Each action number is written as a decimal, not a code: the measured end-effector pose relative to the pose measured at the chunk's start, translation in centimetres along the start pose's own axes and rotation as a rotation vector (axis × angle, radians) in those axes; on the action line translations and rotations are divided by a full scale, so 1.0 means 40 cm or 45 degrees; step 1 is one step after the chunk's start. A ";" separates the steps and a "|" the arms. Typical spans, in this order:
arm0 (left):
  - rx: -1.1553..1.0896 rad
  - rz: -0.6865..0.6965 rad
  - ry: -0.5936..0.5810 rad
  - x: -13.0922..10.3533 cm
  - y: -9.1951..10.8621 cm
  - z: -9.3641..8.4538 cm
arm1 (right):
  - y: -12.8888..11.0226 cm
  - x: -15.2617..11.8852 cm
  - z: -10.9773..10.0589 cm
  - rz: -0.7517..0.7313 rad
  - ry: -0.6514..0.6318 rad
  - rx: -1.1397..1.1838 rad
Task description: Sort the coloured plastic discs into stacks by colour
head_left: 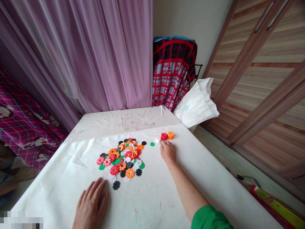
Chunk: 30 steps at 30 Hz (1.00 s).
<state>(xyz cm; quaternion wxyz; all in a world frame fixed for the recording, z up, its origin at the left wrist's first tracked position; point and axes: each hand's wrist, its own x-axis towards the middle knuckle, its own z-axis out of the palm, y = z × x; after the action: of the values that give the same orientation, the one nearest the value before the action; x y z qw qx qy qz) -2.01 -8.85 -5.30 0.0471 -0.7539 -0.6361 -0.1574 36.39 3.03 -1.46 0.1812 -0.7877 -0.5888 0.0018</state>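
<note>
A loose pile of flower-shaped discs [128,156] in red, orange, black, green and white lies on the white-covered table. Right of it stand an orange stack [170,135] and a red stack [164,136] of discs, with a white disc or small stack [158,139] beside them and a single green disc [152,144] further left. My right hand [168,150] is just in front of the white and red pieces, its fingers bent together at the white one; what they grip is too small to tell. My left hand [91,200] rests flat on the cloth, near the pile's lower left, holding nothing.
The white cloth [147,203] covers the table, with wrinkles on its left side. A white bag [196,103] hangs at the far right corner, before a red patterned cloth [169,73]. Purple curtains [114,57] hang behind, and a wooden wardrobe [257,82] stands at the right.
</note>
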 end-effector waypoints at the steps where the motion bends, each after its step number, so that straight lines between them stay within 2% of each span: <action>1: 0.002 0.003 -0.001 -0.001 -0.001 0.000 | 0.001 0.001 0.001 0.024 0.012 -0.005; 4: 0.013 0.011 0.005 -0.003 -0.002 0.000 | 0.001 0.005 0.002 0.067 0.023 -0.057; 15: 0.029 0.037 0.038 0.000 -0.004 0.000 | -0.014 0.010 -0.003 0.011 -0.014 -0.154; 27: 0.003 -0.025 0.003 0.011 0.017 -0.016 | -0.006 0.013 -0.001 0.072 0.011 -0.080; 30: -0.011 -0.038 -0.005 0.012 0.021 -0.018 | -0.006 0.001 -0.001 0.020 0.015 -0.019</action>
<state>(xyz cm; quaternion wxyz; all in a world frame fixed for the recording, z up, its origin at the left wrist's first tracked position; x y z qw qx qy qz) -1.26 -8.74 -4.35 0.0402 -0.7448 -0.6466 -0.1595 36.17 3.10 -1.34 0.1788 -0.7937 -0.5815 -0.0056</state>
